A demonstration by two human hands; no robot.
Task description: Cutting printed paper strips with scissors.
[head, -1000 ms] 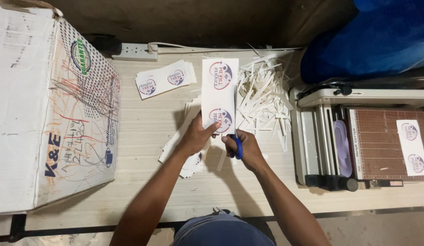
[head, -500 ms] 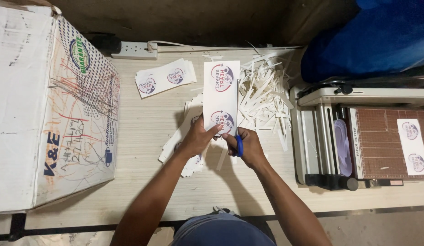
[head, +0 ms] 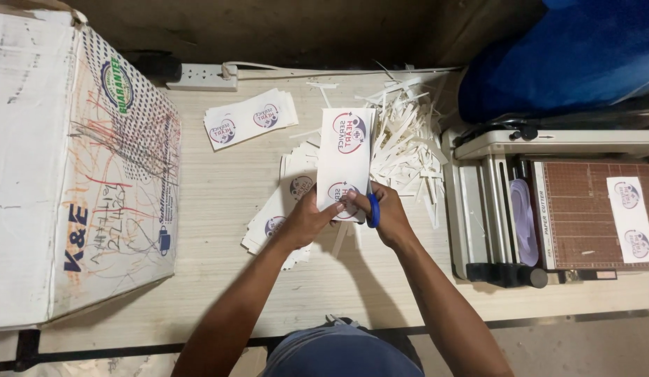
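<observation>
- White paper makes up the printed sheet [head: 345, 150] at the middle of the counter [head: 220, 279]; it bears round red-and-blue emblems and stands up off the surface, held at its near end.
- Left hand [head: 307, 220] is closed on the sheet's near left corner, fingers pinching the edge.
- Right hand [head: 387, 213] is wrapped around blue-handled scissors [head: 373, 209] at the sheet's near right edge; the blades are hidden, so whether they are apart or together cannot be told.
- Both hands sit close together, nearly touching across the sheet's bottom edge.
- Under and just left of the hands lies a loose pile of cut cards [head: 279, 213] with the same emblem.
- A second, neat stack of cards [head: 249, 119] rests farther away to the left, well apart from the hands.
- Thin white paper strips [head: 408, 136] are heaped just right of the sheet.
- A paper cutter [head: 569, 209] with a brown gridded bed stands at the right, with one printed sheet on it.
- A large cardboard box [head: 73, 167] fills the left side, and a power strip [head: 202, 75] lies at the far edge.
</observation>
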